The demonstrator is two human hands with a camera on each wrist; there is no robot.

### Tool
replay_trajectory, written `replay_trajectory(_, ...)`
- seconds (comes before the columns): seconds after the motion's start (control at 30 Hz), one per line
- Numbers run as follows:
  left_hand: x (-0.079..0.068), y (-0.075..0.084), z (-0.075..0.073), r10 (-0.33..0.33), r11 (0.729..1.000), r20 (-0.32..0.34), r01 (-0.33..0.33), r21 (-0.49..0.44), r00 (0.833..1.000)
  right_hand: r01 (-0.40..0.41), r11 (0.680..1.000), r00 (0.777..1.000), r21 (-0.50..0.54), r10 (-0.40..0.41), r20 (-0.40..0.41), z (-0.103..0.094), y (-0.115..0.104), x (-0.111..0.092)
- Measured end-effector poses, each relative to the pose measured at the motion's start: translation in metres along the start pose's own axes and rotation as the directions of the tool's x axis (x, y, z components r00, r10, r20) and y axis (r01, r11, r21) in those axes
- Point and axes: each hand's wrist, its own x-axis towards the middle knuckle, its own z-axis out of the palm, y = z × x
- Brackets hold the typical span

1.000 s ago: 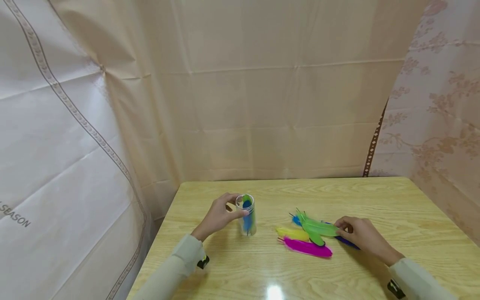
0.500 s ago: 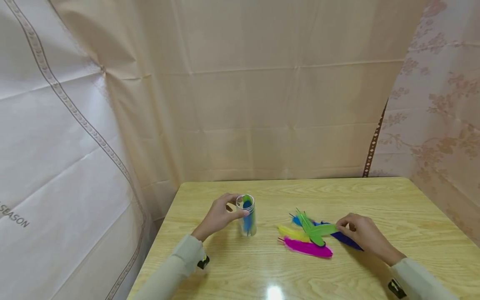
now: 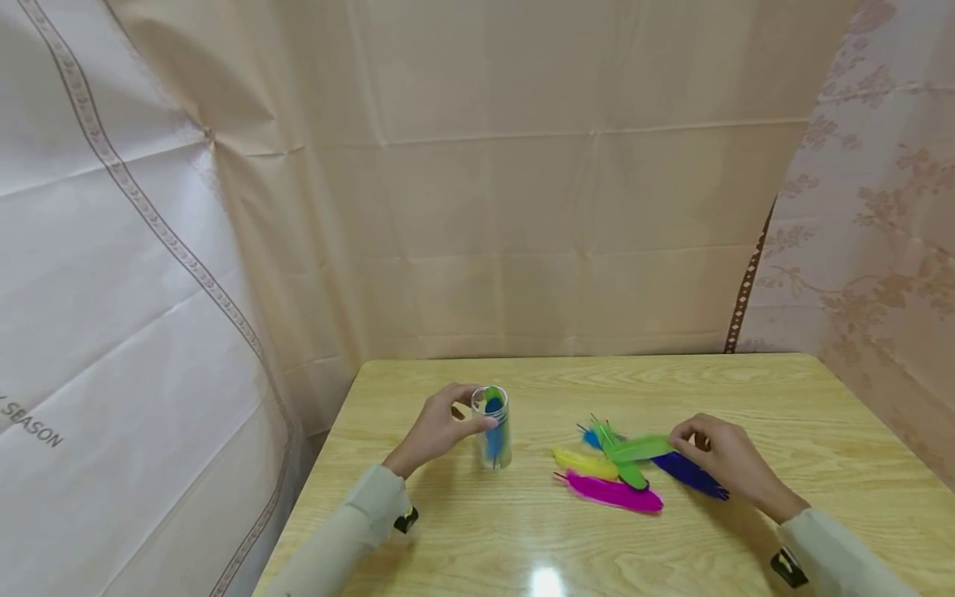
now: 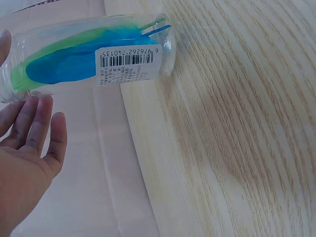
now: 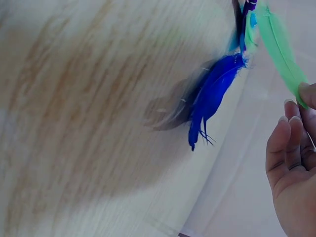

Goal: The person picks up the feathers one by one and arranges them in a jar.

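Left hand (image 3: pixel 440 424) gripping clear jar (image 3: pixel 505 456). Right hand (image 3: pixel 725 458) pinching green feather (image 3: pixel 643 448) by right end; dark-blue feather (image 3: pixel 690 476) just nearer.

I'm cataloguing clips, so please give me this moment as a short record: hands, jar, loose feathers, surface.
Left hand: grips the clear jar near its rim
Right hand: pinches a green feather by one end
Jar pose: upright
Jar contents: enclosed blue feather, enclosed green feather
Loose feathers: yellow feather, magenta feather, dark blue feather, second green feather, light blue feather mostly covered
Feather count: unclear where they overlap
Surface: wood-grain table
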Motion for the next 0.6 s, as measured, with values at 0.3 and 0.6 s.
replay_trajectory(0.3, -0.001, 0.0, 0.001, 0.0, 1.0, -0.001, 0.0, 0.006, 1.0, -0.011, 1.0, 0.999, -0.008, 0.01, -0.036, -0.001, -0.005, 0.004)
replay_trajectory(0.6, 0.001, -0.003, 0.001, -0.001, 1.0, -0.005, 0.001, 0.008, 1.0, -0.006, 1.0, 0.999, 0.006, 0.006, -0.052, -0.004, -0.011, 0.007)
